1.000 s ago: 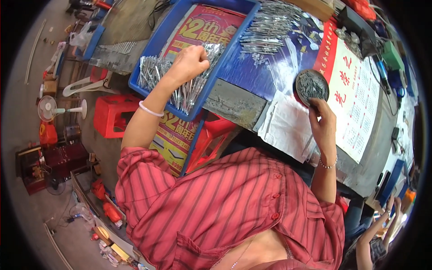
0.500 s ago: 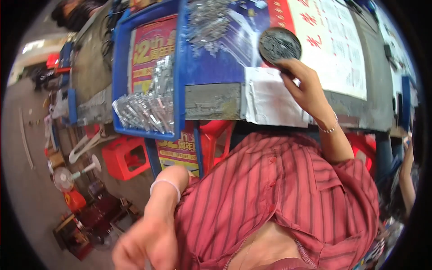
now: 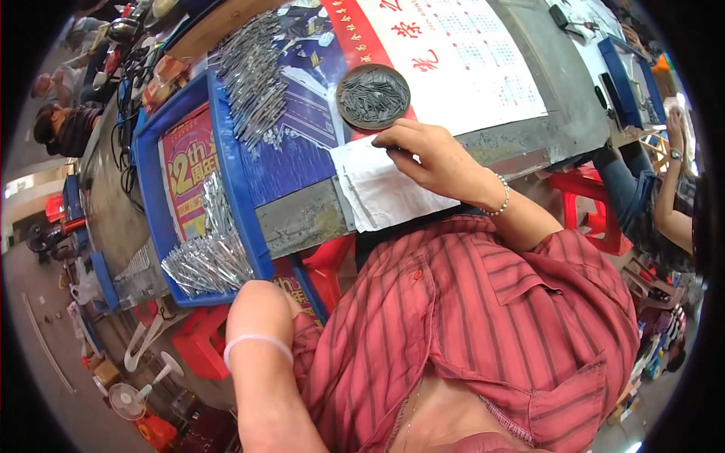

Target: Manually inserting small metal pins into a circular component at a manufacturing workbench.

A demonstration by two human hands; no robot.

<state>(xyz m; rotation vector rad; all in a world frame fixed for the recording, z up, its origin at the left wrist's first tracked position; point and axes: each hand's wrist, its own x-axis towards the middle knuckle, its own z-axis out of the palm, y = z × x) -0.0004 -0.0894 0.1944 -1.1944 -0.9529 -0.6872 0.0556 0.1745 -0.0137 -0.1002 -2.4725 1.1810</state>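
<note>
While the grey tabletop [image 3: 302, 219] carries a blue tray [image 3: 226, 189] of metal pins, right hand [image 3: 430, 158] fingers rest loosely together on white paper [image 3: 377, 192] beside a round dish [image 3: 373, 96]; left-hand fingers out of view.

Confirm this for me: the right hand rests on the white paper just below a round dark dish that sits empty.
Not quite. In the head view the right hand does rest on the white paper below the round dark dish, but the dish is not empty: it holds a pile of small grey metal pieces.
</note>
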